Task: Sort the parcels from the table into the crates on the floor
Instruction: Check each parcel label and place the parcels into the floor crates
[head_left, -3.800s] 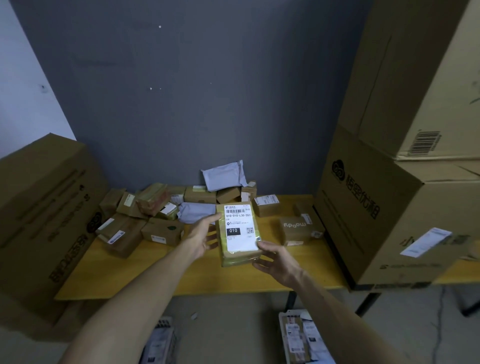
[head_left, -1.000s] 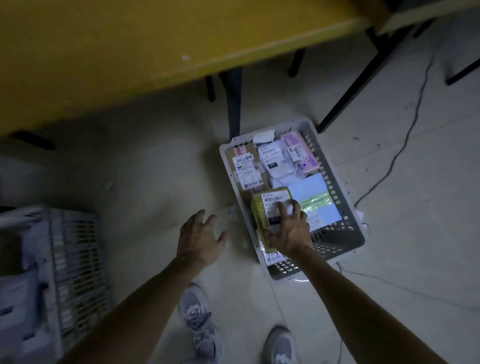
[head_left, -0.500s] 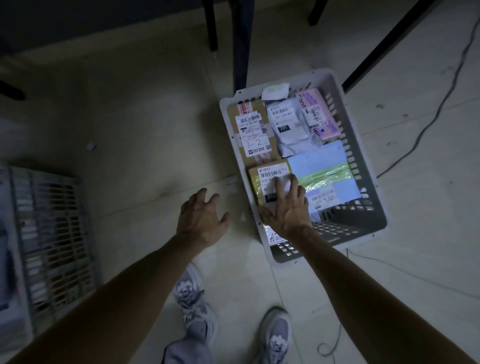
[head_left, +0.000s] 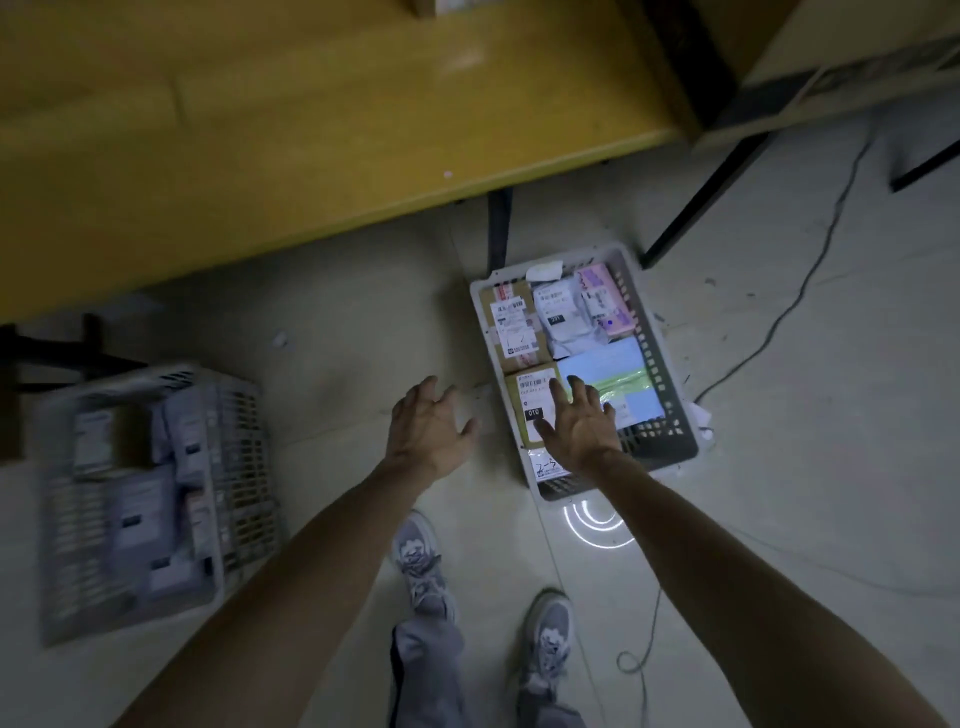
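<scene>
Yellow-taped parcel (head_left: 535, 402), label 010: lies flat in the white crate (head_left: 657, 364), near-left part, beside a blue parcel (head_left: 608, 364). Right hand (head_left: 582, 431): half a second ago pressed flat on it, now over the crate's near half, fingers spread, gripping nothing; contact unclear. Left hand (head_left: 426, 431): spread, palm down, above the floor just left of the crate.
</scene>
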